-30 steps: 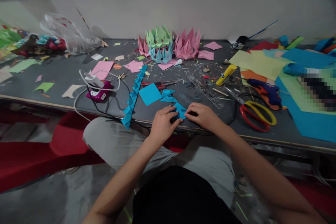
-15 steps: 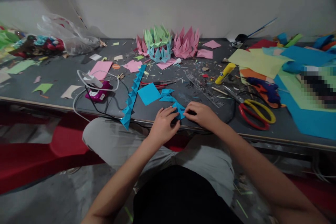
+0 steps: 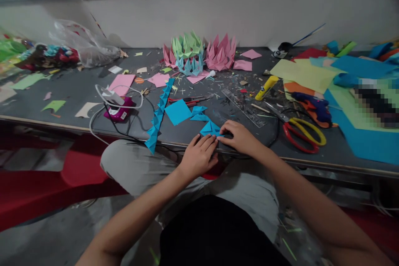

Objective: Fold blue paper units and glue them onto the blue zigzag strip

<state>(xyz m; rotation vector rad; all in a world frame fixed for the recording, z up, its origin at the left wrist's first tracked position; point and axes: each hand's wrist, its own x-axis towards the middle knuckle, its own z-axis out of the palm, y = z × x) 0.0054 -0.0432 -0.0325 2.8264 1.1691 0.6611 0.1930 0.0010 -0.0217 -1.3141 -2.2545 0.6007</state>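
Left grip [image 3: 200, 154], right grip [image 3: 239, 136]: one folded blue paper triangle [image 3: 210, 128]
The left lies open on its near edge; the right pinches its right corner. Left of the triangle: one zigzag strip [image 3: 159, 115], one square [image 3: 178, 112]; right: one pair of scissors [image 3: 286, 120]. Beyond it: four paper crowns [image 3: 188, 45], grey counter [image 3: 77, 90] meeting pale wall [image 3: 255, 16].

Dim, soft light; the outer edges blur.

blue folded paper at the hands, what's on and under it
On the blue folded paper, the left hand touches the near edge and the right hand the right corner. Under it is the dark table; anything directly beneath is covered.
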